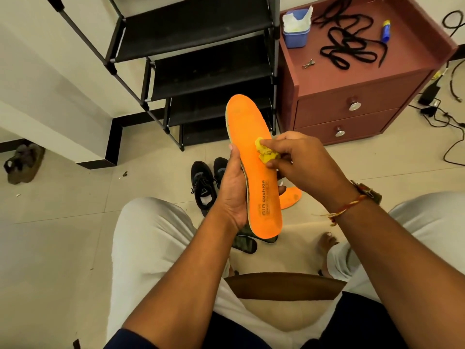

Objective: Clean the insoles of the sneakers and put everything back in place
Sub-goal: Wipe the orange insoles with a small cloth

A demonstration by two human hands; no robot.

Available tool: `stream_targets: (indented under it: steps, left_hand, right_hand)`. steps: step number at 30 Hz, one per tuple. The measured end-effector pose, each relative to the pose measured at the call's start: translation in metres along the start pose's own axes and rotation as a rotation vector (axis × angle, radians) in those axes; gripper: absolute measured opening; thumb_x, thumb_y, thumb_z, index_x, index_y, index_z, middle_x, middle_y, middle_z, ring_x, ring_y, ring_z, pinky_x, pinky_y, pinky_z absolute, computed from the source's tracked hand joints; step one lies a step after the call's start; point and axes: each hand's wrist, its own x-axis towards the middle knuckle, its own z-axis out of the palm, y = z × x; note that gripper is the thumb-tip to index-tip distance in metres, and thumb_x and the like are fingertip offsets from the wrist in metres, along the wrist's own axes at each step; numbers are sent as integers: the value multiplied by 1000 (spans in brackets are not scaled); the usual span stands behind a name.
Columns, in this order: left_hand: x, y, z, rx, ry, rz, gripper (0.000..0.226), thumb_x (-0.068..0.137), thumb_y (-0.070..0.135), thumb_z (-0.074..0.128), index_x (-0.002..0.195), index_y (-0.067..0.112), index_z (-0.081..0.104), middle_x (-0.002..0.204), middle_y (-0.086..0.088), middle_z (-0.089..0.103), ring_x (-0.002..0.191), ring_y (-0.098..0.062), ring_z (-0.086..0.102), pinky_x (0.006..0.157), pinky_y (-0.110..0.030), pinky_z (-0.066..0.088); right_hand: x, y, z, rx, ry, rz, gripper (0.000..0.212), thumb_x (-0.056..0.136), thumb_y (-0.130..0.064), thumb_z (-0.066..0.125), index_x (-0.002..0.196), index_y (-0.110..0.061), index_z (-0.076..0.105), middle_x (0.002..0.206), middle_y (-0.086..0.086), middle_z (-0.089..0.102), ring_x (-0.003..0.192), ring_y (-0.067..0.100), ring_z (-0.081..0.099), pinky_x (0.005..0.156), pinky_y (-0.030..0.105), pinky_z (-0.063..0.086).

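My left hand [232,187] grips an orange insole [247,132] by its heel half, toe end pointing away from me, printed side up. My right hand [302,159] pinches a crumpled yellow cloth [265,152] and presses it on the insole's middle. A second orange insole [292,197] lies on the floor behind my right hand, mostly hidden. Two black sneakers [203,185] stand on the tiled floor just beyond my left hand, one partly hidden by it.
A black shoe rack [201,59] stands ahead. To its right a maroon drawer cabinet [352,79] carries a blue tub [295,34] with cloths, black laces [349,39] and a small blue-yellow tube [385,30]. Cables [442,117] lie at right, a sandal [21,162] at left.
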Motion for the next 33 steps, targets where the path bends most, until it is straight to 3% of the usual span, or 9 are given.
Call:
stream_targets:
  steps: [2, 4, 11, 14, 17, 19, 24, 27, 33]
  left_hand:
    - [1, 0, 0, 28, -14, -12, 76, 93, 75, 28, 136, 21, 58, 117, -13, 69, 99, -26, 68, 79, -41, 54]
    - [0, 1, 2, 43, -36, -22, 72, 93, 71, 33, 138, 20, 56, 120, -14, 68, 104, -29, 67, 80, -41, 54]
    - [3, -1, 2, -47, -84, -49, 70, 96, 63, 44, 146, 15, 49, 118, -13, 66, 103, -28, 66, 85, -40, 54]
    - [6, 3, -2, -89, -58, 2, 67, 96, 64, 39, 134, 13, 59, 113, -13, 68, 99, -27, 67, 87, -40, 56]
    - [7, 12, -8, -145, -42, 65, 74, 97, 67, 34, 119, 7, 71, 119, -18, 69, 112, -31, 66, 104, -45, 50]
    - [9, 18, -11, -161, -26, 73, 79, 94, 73, 33, 127, 9, 65, 125, -20, 65, 119, -33, 60, 113, -47, 42]
    - [12, 32, -22, -266, -29, 151, 77, 93, 75, 35, 126, 10, 59, 117, -18, 68, 92, -24, 66, 84, -31, 55]
    - [11, 33, -19, -284, -6, 201, 77, 97, 73, 28, 123, 11, 64, 108, -12, 74, 92, -22, 64, 77, -28, 57]
    - [9, 22, -10, -230, -9, 197, 85, 99, 71, 19, 104, 10, 79, 105, -11, 76, 98, -23, 72, 105, -40, 44]
  right_hand:
    - [2, 7, -2, 43, 17, 0, 34, 90, -13, 72, 124, -13, 70, 110, 6, 63, 96, 25, 66, 84, 41, 59]
    - [3, 10, -4, 65, 35, 1, 29, 90, -15, 73, 119, -10, 73, 102, 5, 61, 91, 22, 66, 79, 37, 61]
    - [2, 6, -5, -46, 148, -106, 21, 85, -14, 75, 104, -7, 77, 114, 7, 71, 105, 21, 65, 95, 29, 50]
    - [-6, -8, 9, -54, 79, -146, 21, 85, -15, 73, 104, -8, 77, 110, 9, 73, 103, 25, 67, 94, 37, 54]
    - [-14, -24, 24, -53, -10, -220, 22, 83, -19, 66, 99, -9, 79, 104, 8, 75, 97, 25, 69, 92, 40, 53]
    - [-19, -31, 28, -17, -59, -253, 22, 84, -15, 64, 98, -9, 79, 104, 6, 75, 97, 25, 69, 91, 38, 53]
    - [-32, -42, 32, -11, -114, -364, 17, 81, -13, 69, 95, -9, 80, 100, 4, 75, 93, 22, 69, 84, 33, 54]
    - [-32, -41, 33, -41, -76, -369, 19, 81, -14, 67, 94, -10, 80, 99, 5, 74, 90, 23, 70, 82, 31, 51]
    - [-15, -32, 30, -92, 106, -241, 19, 87, -11, 63, 98, -7, 79, 100, 9, 71, 92, 27, 66, 80, 27, 47]
